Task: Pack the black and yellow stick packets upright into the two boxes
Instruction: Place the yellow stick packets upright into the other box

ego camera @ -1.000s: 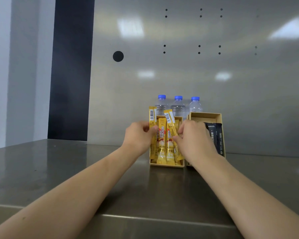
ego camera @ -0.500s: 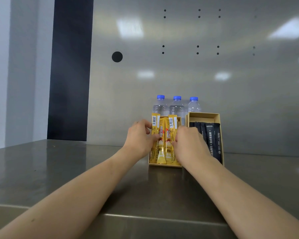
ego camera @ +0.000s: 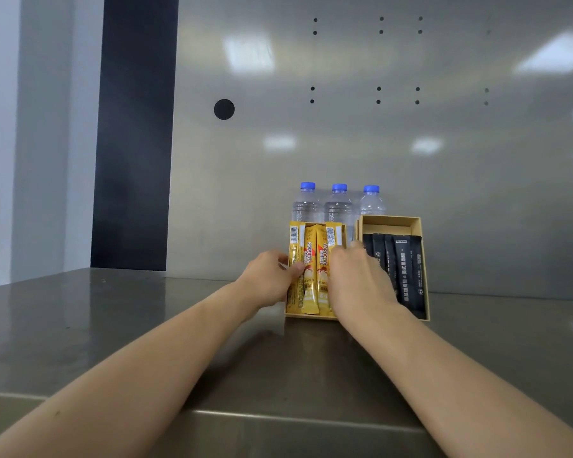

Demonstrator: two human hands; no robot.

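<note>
Both hands — left hand (ego camera: 268,281), right hand (ego camera: 358,282) — flanking yellow packets (ego camera: 313,269)

Even, bright overhead light; soft ceiling-lamp glare on the steel back panel (ego camera: 377,143) and worktop (ego camera: 113,325), wide-angle bending at the edges, slight overall softness.

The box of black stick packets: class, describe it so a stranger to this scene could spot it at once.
Start at the three blue-capped water bottles standing against the metal back wall of the steel counter. Two open cardboard boxes sit side by side in front of them; take the box of black stick packets on the right. Unlike the left box, crammed with yellow Nescafe sticks and flanked by both hands, its top is empty.
</note>
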